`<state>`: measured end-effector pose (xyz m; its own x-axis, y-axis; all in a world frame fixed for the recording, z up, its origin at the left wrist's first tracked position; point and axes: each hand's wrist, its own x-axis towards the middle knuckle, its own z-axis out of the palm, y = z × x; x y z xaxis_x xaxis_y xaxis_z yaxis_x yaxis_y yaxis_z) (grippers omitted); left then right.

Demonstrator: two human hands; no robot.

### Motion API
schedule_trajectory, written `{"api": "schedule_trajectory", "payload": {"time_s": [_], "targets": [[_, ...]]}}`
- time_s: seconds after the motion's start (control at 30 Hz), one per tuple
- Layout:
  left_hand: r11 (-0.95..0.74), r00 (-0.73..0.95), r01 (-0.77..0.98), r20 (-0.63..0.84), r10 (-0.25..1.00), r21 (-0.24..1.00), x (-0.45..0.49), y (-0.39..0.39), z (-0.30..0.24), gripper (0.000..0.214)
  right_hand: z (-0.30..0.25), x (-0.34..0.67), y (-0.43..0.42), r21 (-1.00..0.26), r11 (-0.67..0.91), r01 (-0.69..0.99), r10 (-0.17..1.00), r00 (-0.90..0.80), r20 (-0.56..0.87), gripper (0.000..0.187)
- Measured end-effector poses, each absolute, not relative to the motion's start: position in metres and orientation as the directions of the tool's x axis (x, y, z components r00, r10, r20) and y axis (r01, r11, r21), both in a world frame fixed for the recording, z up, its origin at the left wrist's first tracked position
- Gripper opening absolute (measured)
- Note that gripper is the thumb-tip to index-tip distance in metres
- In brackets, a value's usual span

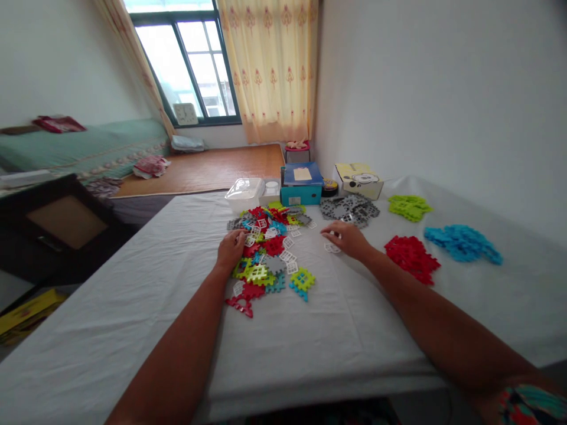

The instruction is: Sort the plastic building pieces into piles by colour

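My left hand (231, 250) is at the left side of a mixed pile of plastic interlocking building pieces (274, 243) in red, lime, blue, grey and white. Its fingers are bent and close together at the pieces; whatever they hold is too small to make out. To the right of the pile, my right hand (347, 237) hovers low over the table, thumb and fingers a little apart with nothing visible between them. Just below it lie a few white window-shaped pieces (332, 248). Closest to me in the mixed pile is a red triangular piece (240, 306).
Sorted heaps stand to the right: grey (354, 209), lime (410, 208), red (411, 258) and blue (463, 242). Behind the pile are a clear plastic tub (243, 193), a blue box (301, 193) and a yellow carton (359, 180). A white cloth (146, 307) covers the table.
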<state>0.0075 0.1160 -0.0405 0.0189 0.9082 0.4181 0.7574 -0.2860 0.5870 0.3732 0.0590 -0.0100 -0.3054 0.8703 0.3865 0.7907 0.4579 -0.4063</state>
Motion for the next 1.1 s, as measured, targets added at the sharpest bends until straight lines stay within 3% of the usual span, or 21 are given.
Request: {"api": "schedule_trajectory", "payload": {"time_s": [0.1,0.17,0.3,0.47,0.53,0.67,0.83,1.1], "targets": [[-0.294,0.022,0.757,0.427,0.904,0.584,0.007,0.116,-0.041,0.039,-0.006,0.337,0.038,-0.506,0.626,0.593,0.769,-0.576,0.277,0.025],[-0.289,0.021,0.761,0.423,0.906,0.581,0.007,0.116,-0.041,0.039,-0.004,0.320,0.025,-0.497,0.665,0.558,0.718,-0.660,0.220,0.035],[-0.290,0.024,0.760,0.421,0.907,0.582,0.008,0.116,-0.041,0.038,-0.002,0.312,0.014,-0.461,0.642,0.613,0.733,-0.667,0.135,0.063],[-0.292,0.022,0.754,0.421,0.907,0.589,0.009,0.117,-0.043,0.037,-0.004,0.316,0.017,-0.667,0.593,0.451,0.690,-0.711,0.132,0.067],[-0.294,0.023,0.755,0.424,0.905,0.586,0.009,0.118,-0.044,0.037,-0.008,0.312,0.020,-0.702,0.577,0.417,0.715,-0.673,0.188,0.062],[-0.302,0.025,0.756,0.435,0.900,0.581,0.009,0.118,-0.044,0.036,-0.020,0.297,0.027,-0.607,0.581,0.542,0.798,-0.527,0.293,0.034],[-0.290,0.025,0.768,0.426,0.904,0.571,0.009,0.117,-0.043,0.035,-0.027,0.283,0.029,-0.433,0.626,0.649,0.778,-0.564,0.278,0.036],[-0.278,0.025,0.783,0.418,0.908,0.557,0.010,0.114,-0.040,0.036,-0.028,0.289,0.030,-0.600,0.526,0.602,0.836,-0.497,0.234,0.020]]}}
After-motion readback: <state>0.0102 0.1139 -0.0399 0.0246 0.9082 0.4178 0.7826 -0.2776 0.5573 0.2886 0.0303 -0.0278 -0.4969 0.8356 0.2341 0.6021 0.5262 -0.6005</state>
